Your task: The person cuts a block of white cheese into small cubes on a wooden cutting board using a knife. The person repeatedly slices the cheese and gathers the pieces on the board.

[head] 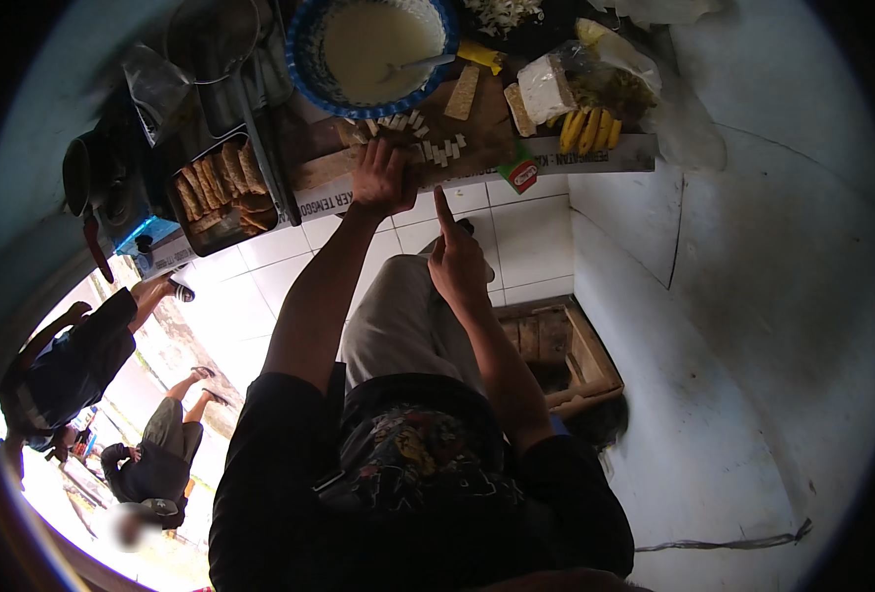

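My left hand (384, 177) rests at the near edge of a wooden board (326, 169), its fingers curled over the wood. Whether anything is under those fingers is hidden. Just beyond them lie small pale cut strips (443, 150) of food. Below the counter edge is my right hand (456, 255), index finger stretched towards the strips and the other fingers folded. I cannot tell if it grips something. Behind the board stands a blue plastic bowl (297, 66) of pale batter (378, 44), a spoon (424, 64) in it. A flat slab of what looks like tempeh (463, 92) lies right of the bowl.
Bananas (590, 132) and a plastic-wrapped white block (545, 87) sit at the right. Left are a metal tray (204, 248) of fried pieces (223, 177) and a strainer's long handle (260, 133). A green-and-red packet (519, 175) overhangs the edge. Two people (153, 462) are outside.
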`<action>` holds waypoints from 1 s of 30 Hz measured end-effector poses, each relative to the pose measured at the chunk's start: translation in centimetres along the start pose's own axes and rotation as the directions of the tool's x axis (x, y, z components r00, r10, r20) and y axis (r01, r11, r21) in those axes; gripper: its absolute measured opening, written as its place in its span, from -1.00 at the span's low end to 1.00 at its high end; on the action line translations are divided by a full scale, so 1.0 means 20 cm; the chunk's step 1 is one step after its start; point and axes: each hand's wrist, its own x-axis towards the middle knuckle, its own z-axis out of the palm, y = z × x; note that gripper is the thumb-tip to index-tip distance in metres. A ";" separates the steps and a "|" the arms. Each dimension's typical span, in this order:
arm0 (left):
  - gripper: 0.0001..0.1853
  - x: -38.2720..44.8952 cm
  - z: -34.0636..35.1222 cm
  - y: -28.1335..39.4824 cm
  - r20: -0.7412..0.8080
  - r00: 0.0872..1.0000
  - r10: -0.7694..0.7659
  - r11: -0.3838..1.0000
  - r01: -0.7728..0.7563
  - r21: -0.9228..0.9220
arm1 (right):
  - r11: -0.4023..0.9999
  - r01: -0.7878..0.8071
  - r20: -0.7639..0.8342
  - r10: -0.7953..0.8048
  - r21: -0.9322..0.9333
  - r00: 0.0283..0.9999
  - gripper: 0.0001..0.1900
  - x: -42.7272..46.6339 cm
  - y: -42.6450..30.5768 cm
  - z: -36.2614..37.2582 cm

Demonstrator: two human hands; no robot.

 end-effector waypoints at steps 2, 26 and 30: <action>-0.69 0.00 0.00 0.00 -0.005 1.000 0.009 1.000 -0.009 -0.010 | 0.999 0.040 -0.007 -0.040 0.029 0.999 -0.12 -0.01 -0.02 0.00; -0.74 -0.03 0.06 -0.05 -0.044 0.999 0.025 0.999 -0.026 -0.026 | 0.998 0.012 0.006 -0.012 -0.068 1.000 -0.07 -0.03 0.03 0.04; -0.74 -0.03 0.07 -0.04 -0.085 0.996 0.021 0.998 -0.026 -0.054 | 1.000 -0.002 0.034 0.003 -0.027 0.999 -0.10 -0.02 0.02 0.01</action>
